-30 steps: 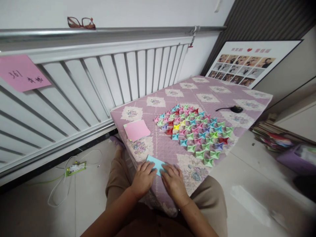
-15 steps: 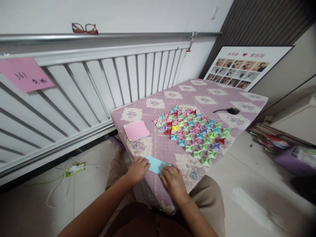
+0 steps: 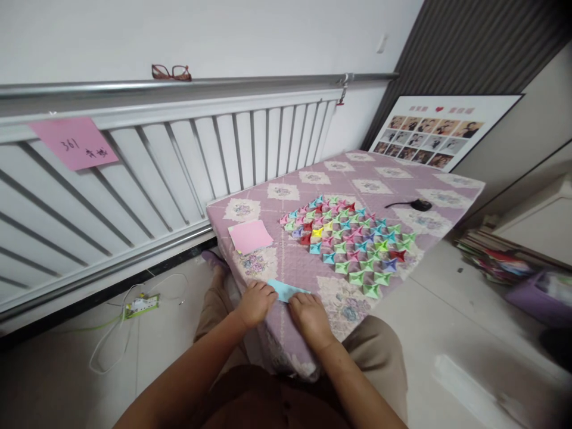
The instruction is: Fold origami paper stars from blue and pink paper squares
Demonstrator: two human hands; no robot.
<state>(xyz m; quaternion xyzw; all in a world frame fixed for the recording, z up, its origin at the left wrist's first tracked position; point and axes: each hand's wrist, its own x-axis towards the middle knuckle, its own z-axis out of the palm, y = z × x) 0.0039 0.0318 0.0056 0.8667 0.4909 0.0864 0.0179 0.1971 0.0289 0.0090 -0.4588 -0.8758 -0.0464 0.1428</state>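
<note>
A light blue sheet of folded paper [image 3: 286,291] lies on the table near its front edge, a narrow strip between my hands. My left hand [image 3: 257,302] has its bent fingers on the paper's left end. At the other end, the curled fingers of my right hand [image 3: 309,314] press on the near edge. Both thumbs are mostly hidden. Farther up the table, a pink square stack of paper [image 3: 251,236] sits to the left. Several small folded paper pieces [image 3: 342,241] in green, pink, blue, red and yellow stand in slanting rows to the right.
A patterned purple tablecloth [image 3: 290,250] covers the table. Beyond the paper rows lies a black corded object [image 3: 420,205]. Along the wall runs a white radiator [image 3: 250,143], with glasses [image 3: 171,72] on the pipe above. A power strip [image 3: 142,305] with cables is on the floor at left.
The blue paper shows as a narrower strip, and my hands are slightly closer together on it. My view has shifted a little up and to the left.
</note>
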